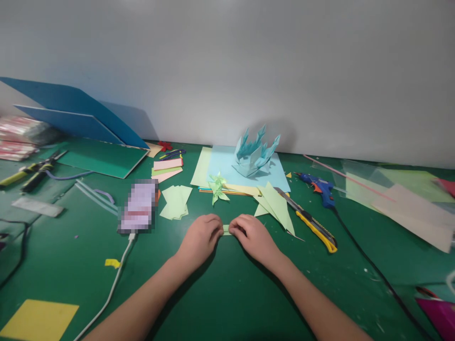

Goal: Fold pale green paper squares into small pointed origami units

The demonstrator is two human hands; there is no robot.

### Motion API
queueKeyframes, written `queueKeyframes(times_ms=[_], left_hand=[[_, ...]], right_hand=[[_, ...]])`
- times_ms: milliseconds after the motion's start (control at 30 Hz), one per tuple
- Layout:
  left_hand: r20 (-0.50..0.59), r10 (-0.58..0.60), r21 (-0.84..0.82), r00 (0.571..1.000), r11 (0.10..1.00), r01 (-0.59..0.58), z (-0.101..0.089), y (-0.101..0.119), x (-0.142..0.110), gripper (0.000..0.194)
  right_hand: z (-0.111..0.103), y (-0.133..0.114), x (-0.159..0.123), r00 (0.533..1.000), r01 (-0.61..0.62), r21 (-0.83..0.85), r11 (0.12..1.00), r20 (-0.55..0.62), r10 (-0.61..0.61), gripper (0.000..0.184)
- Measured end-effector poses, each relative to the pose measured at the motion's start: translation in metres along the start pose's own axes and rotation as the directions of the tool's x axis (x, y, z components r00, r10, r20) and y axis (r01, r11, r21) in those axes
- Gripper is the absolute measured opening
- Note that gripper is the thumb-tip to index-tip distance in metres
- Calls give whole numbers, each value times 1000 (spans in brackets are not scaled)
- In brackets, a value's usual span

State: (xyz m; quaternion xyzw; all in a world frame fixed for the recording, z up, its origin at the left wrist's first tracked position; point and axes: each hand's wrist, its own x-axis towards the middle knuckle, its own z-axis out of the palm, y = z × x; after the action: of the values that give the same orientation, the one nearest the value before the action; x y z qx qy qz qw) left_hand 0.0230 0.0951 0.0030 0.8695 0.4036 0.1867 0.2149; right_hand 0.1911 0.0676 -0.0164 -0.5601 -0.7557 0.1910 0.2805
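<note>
A small folded strip of light green paper [226,230] lies low over the green table, pinched at its left end by my left hand [204,233] and at its right end by my right hand [251,233]. The fingers of both hands are closed, and they cover the strip's ends. Just beyond my hands sits a light green folded paper flower [218,186]. Several light green paper pieces [175,202] are stacked past my left hand. More pointed green sheets [276,206] lie beyond my right hand.
A blue folded-paper crown shape [253,154] stands on coloured sheets at the back. To the right are a yellow box cutter [316,230] and a blue glue gun [322,187] with its black cord. A phone [138,206] on a white cable and pliers [37,171] lie left.
</note>
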Motion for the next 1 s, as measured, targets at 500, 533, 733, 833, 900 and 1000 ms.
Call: queueKeyframes(times_ms=[500,533,733,833,900,1000], left_hand=[[3,38,-19,999,999,-38,5,-2,0,23],[4,50,-1,999,999,-50,5,-2,-1,22],[-18,116,76,993,991,-114,5,-2,-7,22],[-37,142,94,989,986,-138,5,-5,-8,14],[-65,140,77,988,988,-135,6,-7,-8,12],[-104,139,47,985,990,-134,8,-11,-7,13]], right_hand=[[-3,-6,0,995,-87,12,996,46,86,15],[-3,-6,0,996,-83,14,996,41,82,15],[0,-2,-4,999,-27,37,999,-21,28,16],[0,-1,-5,1000,3,53,999,-20,-2,16],[-1,0,-6,1000,17,58,998,-14,-16,16],[-3,3,-8,999,33,68,997,-24,-31,15]])
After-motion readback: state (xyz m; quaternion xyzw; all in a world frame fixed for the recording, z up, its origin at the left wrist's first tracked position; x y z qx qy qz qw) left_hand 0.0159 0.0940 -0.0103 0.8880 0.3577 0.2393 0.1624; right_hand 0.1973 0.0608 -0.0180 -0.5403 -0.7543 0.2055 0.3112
